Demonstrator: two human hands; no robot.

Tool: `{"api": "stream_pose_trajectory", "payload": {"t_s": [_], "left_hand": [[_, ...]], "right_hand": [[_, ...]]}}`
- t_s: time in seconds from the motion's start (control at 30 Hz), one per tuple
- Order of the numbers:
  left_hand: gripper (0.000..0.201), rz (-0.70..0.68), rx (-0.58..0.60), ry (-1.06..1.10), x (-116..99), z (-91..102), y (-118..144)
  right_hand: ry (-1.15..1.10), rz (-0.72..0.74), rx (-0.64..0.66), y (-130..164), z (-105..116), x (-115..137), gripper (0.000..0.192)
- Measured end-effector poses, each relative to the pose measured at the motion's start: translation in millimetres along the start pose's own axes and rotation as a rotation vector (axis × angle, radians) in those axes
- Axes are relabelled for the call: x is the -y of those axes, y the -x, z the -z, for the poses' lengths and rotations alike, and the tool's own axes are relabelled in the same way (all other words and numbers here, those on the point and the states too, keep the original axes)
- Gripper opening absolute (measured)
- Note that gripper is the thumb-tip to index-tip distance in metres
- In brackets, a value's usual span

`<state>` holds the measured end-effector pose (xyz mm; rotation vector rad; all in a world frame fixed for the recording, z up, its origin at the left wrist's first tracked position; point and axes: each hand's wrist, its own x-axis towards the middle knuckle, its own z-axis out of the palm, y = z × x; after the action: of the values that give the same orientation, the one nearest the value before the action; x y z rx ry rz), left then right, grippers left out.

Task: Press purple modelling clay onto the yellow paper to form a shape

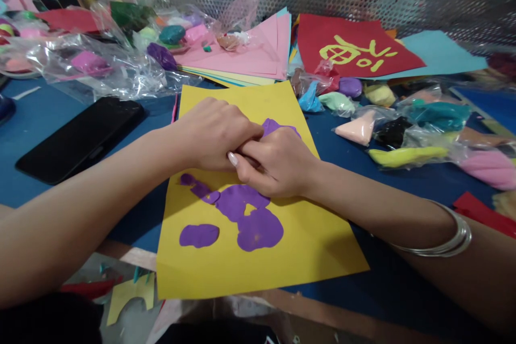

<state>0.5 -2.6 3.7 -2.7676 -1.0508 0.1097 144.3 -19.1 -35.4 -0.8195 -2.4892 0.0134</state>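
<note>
Purple clay (258, 228) lies flattened on yellow paper (322, 258) mid-frame; left hand (213, 134) overlaps right hand (278, 164), fingers curled, pressing clay. Even pressure seems best.

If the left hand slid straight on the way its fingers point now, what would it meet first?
The left hand points rightward across the yellow paper, and its fingers already overlap the right hand. That hand comes first, probably, with the flattened purple clay just beyond.
</note>
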Motion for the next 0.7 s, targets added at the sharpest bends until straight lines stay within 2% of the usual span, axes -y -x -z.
{"api": "stream_pose_trajectory", "payload": {"t_s": [0.47,0.7], "left_hand": [[0.023,0.020,0.049,-0.009,-1.3,3.0,-0.4],[0.014,-0.036,-0.049,0.041,-0.1,0.4,0.3]], "right_hand": [[-0.007,-0.008,0.013,-0.3,0.6,0.5,0.046],[-0.014,-0.017,0.016,-0.2,1.0,0.9,0.046]]}}
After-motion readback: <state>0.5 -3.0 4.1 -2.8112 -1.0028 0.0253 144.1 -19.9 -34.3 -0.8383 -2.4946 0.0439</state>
